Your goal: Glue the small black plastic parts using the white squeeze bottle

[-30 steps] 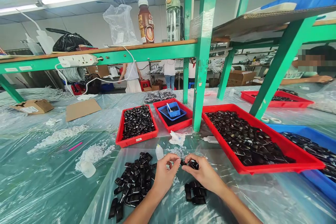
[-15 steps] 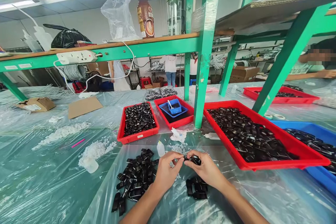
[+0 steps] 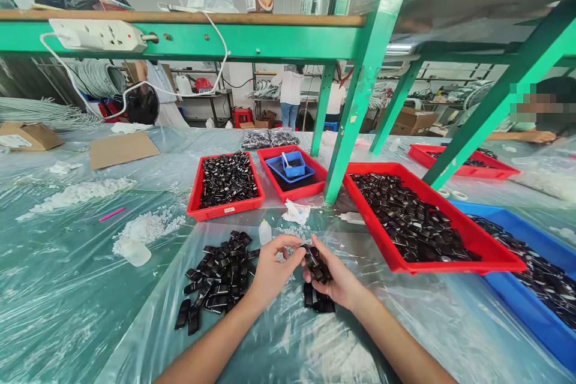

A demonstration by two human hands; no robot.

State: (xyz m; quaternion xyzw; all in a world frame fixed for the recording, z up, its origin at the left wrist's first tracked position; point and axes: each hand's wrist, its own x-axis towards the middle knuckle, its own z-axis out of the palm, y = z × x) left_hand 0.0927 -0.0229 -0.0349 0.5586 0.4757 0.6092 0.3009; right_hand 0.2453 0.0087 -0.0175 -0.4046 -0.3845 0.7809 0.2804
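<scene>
My right hand (image 3: pixel 336 279) is curled around a few small black plastic parts (image 3: pixel 316 264) held just above the plastic-covered table. My left hand (image 3: pixel 273 267) meets it from the left, fingertips pinched at the top of the same parts. A loose heap of black parts (image 3: pixel 216 279) lies to the left of my left hand. A smaller stack of black parts (image 3: pixel 317 302) sits on the table directly under my right hand. A small white squeeze bottle (image 3: pixel 265 232) stands just beyond my left hand.
Red trays of black parts sit ahead (image 3: pixel 225 183) and to the right (image 3: pixel 418 219), with a red tray holding a blue dish (image 3: pixel 293 169) between them. A green shelf post (image 3: pixel 348 126) rises in the middle. A blue bin (image 3: pixel 535 264) is at right. White pellets (image 3: pixel 144 228) lie left. Other people work beyond.
The view has tipped downward and closer. My hands stay together; the right hand has turned palm-up, so the held black parts now show as a small stack.
</scene>
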